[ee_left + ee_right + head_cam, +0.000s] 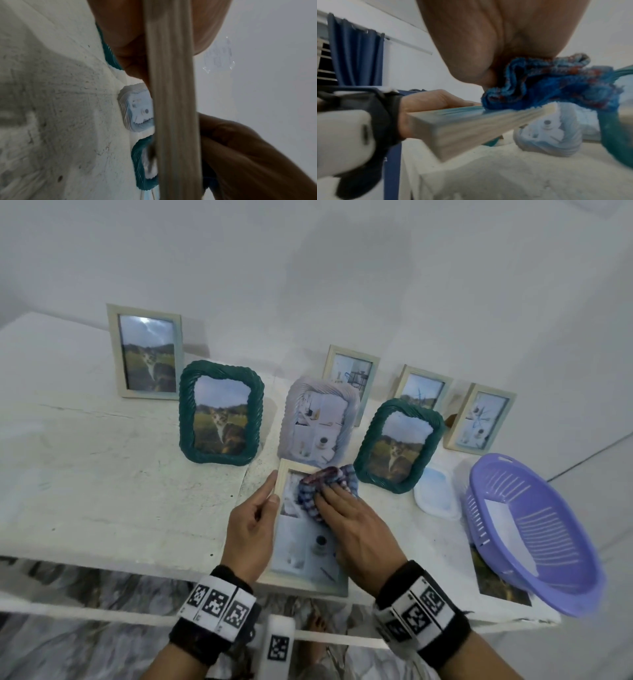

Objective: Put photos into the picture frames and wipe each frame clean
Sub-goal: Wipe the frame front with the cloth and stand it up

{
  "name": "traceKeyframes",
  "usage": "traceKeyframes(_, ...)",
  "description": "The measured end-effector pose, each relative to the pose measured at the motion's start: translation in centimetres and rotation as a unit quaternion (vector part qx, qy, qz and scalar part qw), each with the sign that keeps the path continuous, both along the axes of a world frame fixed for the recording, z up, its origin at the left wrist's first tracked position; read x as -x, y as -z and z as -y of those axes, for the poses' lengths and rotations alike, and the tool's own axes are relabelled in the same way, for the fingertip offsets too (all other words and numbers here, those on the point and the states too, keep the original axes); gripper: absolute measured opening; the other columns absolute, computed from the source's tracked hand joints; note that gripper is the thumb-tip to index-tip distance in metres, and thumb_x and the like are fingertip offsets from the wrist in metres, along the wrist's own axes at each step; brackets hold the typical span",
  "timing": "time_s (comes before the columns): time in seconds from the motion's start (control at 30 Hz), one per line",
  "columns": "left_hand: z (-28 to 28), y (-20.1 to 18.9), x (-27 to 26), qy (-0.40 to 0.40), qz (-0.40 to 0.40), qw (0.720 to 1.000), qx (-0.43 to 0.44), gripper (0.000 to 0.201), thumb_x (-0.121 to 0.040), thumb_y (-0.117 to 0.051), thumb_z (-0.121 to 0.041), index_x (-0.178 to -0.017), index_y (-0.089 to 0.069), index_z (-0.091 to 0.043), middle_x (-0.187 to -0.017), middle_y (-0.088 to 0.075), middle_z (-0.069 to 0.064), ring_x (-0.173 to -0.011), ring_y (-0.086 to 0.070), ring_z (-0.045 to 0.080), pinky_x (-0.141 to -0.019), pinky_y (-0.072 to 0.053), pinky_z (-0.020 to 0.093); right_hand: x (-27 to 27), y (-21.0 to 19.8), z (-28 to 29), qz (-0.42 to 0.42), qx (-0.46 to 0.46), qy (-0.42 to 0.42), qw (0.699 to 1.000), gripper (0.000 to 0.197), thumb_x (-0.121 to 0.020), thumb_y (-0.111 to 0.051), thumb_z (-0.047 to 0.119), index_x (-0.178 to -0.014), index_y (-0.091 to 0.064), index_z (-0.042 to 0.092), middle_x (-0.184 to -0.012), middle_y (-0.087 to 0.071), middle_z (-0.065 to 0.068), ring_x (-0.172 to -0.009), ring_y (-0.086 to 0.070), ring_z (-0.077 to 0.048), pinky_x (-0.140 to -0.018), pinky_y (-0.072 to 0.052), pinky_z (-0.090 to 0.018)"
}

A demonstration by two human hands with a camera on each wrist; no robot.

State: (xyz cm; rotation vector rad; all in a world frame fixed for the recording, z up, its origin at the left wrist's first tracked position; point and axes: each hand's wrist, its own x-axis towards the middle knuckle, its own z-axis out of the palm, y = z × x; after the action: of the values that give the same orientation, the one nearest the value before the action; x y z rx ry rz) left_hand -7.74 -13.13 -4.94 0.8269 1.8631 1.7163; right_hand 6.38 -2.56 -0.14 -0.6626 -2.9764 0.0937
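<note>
I have the pale wooden frame [279, 487] tilted up off the counter [102, 474], its near end overhanging the counter's front edge. My left hand [253, 529] grips its left rail, thumb on the face and fingers curled behind. My right hand [356, 529] lies fairly flat with fingers extended, pressing the bunched checked cloth [325, 484] onto the upper part of the glass.

The risks as I judge them:
- Only 1 hand carries the frame, so a hard push from the cloth could twist it out of that side grip and drop it past the edge.
- The far end sits just in front of the lilac frame [318, 422] and beside the right green frame [397, 446]; a long upward stroke could topple either one.
- Heavy pressure on the glass might shift the photo or backing.
</note>
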Motion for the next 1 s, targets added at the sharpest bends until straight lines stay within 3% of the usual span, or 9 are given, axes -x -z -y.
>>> traceKeyframes(0.27,0.5,-0.1,1.5,-0.01,0.0,1.0,0.022,0.04,-0.101,-0.045,-0.014,-0.14,-0.047,-0.022,-0.124,-0.057,-0.006,-0.109,-0.055,0.005,-0.088,-0.036,0.001,-2.1,0.8,5.0,-0.017,0.036,-0.116,0.992,0.054,-0.071,-0.048,0.016,-0.122,-0.065,0.018,-0.132,-0.06,-0.002,-0.117,-0.059,-0.021,-0.092,-0.051,-0.032)
traceKeyframes(0.43,0.5,-0.3,0.7,0.01,0.005,1.0,0.015,0.04,-0.101,-0.045,-0.016,-0.137,-0.045,-0.033,-0.065,-0.045,-0.015,-0.05,-0.035,0.002,-0.054,-0.031,0.006,-0.8,-0.4,1.1,-0.026,0.001,-0.024,0.999,0.057,-0.075,-0.035,0.016,-0.124,-0.063,0.009,-0.131,-0.059,-0.012,-0.116,-0.06,-0.028,-0.087,-0.055,-0.042)
traceKeyframes(0.6,0.3,-1.2,1.2,0.007,0.001,1.0,0.001,0.04,-0.1,-0.046,-0.012,-0.138,-0.047,-0.026,-0.071,-0.06,-0.006,-0.044,-0.035,0.006,-0.049,-0.03,0.009,-2.6,-0.3,3.7,-0.066,-0.015,-0.077,0.995,0.05,-0.074,-0.041,0.013,-0.115,-0.069,0.013,-0.125,-0.064,-0.006,-0.113,-0.062,-0.025,-0.09,-0.053,-0.037)
traceKeyframes(0.7,0.4,-1.3,1.3,0.012,-0.002,1.0,-0.004,0.041,-0.1,-0.045,-0.009,-0.14,-0.048,-0.017,-0.111,-0.06,0.008,-0.09,-0.049,0.007,-0.05,-0.03,0.004,-4.5,0.6,5.0,-0.035,0.021,-0.112,0.993,0.056,-0.062,-0.058,0.009,-0.116,-0.069,0.02,-0.127,-0.063,0.001,-0.115,-0.06,-0.019,-0.088,-0.054,-0.033)
traceKeyframes(0.73,0.6,-1.3,1.0,0.019,0.006,1.0,-0.006,0.041,-0.1,-0.045,-0.009,-0.141,-0.047,-0.017,-0.073,-0.064,0.018,-0.05,-0.05,0.016,-0.048,-0.025,0.007,-4.6,0.6,4.8,-0.036,0.026,-0.113,0.993,0.054,-0.064,-0.056,0.01,-0.115,-0.069,0.02,-0.126,-0.063,0.001,-0.114,-0.061,-0.019,-0.086,-0.055,-0.033)
traceKeyframes(0.8,0.7,-1.1,0.4,0.029,0.02,0.999,-0.011,0.041,-0.101,-0.045,-0.012,-0.14,-0.047,-0.022,-0.057,-0.057,0.004,-0.063,-0.021,0.001,-0.049,-0.036,0.013,-4.1,0.2,4.0,-0.051,0.018,-0.1,0.994,0.048,-0.072,-0.046,0.017,-0.113,-0.069,0.018,-0.125,-0.064,-0.001,-0.112,-0.062,-0.021,-0.084,-0.056,-0.035)
traceKeyframes(0.83,0.7,-1.1,0.2,0.038,0.021,0.999,-0.015,0.04,-0.101,-0.045,-0.012,-0.139,-0.047,-0.026,-0.077,-0.072,-0.006,-0.098,-0.04,0.011,-0.059,-0.045,0.014,-3.5,-0.1,3.5,-0.059,0.004,-0.079,0.995,0.048,-0.075,-0.043,0.02,-0.115,-0.069,0.016,-0.125,-0.064,-0.003,-0.112,-0.062,-0.022,-0.084,-0.056,-0.036)
traceKeyframes(0.87,0.6,-1.1,-0.1,0.048,0.021,0.998,-0.016,0.039,-0.101,-0.045,-0.012,-0.136,-0.046,-0.03,-0.092,-0.072,-0.021,-0.063,-0.031,-0.003,-0.066,-0.044,0.009,-2.8,-0.3,2.8,-0.062,-0.01,-0.052,0.997,0.05,-0.076,-0.04,0.023,-0.118,-0.067,0.013,-0.127,-0.063,-0.007,-0.113,-0.062,-0.025,-0.085,-0.056,-0.039)
traceKeyframes(1.0,0.2,-1.6,-0.9,0.057,0.053,0.997,-0.028,0.038,-0.101,-0.044,-0.01,-0.136,-0.044,-0.025,-0.113,-0.059,-0.033,-0.094,-0.053,-0.024,-0.081,-0.04,0.0,-0.3,0.0,1.8,-0.071,-0.003,0.013,0.997,0.06,-0.074,-0.034,0.017,-0.126,-0.06,0.004,-0.132,-0.058,-0.015,-0.118,-0.058,-0.034,-0.089,-0.052,-0.05)
